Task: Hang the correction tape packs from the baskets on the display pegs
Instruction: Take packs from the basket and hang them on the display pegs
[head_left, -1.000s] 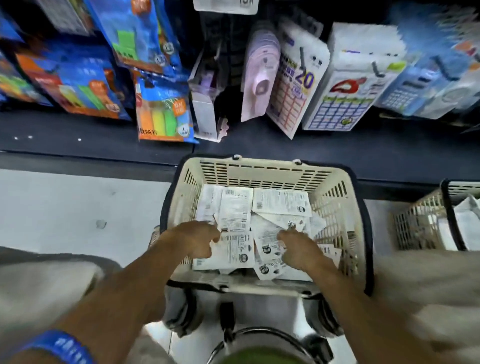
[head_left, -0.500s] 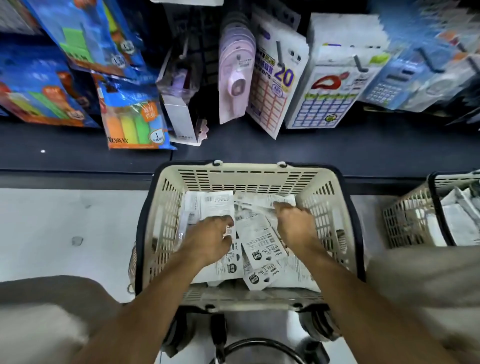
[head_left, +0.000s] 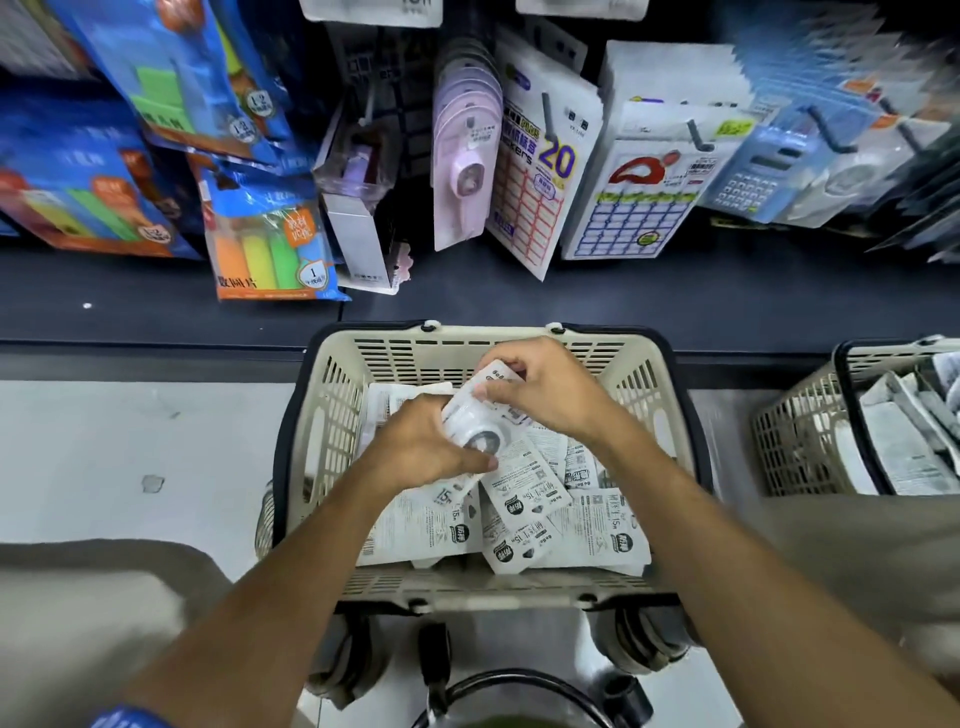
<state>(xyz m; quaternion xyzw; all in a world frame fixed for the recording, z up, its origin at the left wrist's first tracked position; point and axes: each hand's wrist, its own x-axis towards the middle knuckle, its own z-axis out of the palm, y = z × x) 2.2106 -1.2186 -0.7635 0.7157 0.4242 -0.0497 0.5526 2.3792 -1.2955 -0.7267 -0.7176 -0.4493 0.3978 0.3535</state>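
Observation:
A beige basket (head_left: 332, 415) with a dark rim sits in front of me, holding several white correction tape packs (head_left: 566, 525) lying flat. Above them I hold a small stack of packs (head_left: 475, 415). My left hand (head_left: 421, 449) grips the lower end of the stack, thumb along its underside. My right hand (head_left: 545, 389) pinches the stack's upper end. Pink correction tape packs (head_left: 462, 156) hang on a display peg straight ahead above the shelf.
A second beige basket (head_left: 810, 431) with more white packs stands at the right. Label packs (head_left: 540, 161), calculators (head_left: 758, 161) and highlighter packs (head_left: 270, 244) hang on pegs over the dark shelf base (head_left: 623, 306). Black cart wheels and a handle show below the basket.
Both hands were sorting among the flat packs in the basket; now they have lifted a small stack of packs clear of the pile and hold it between them.

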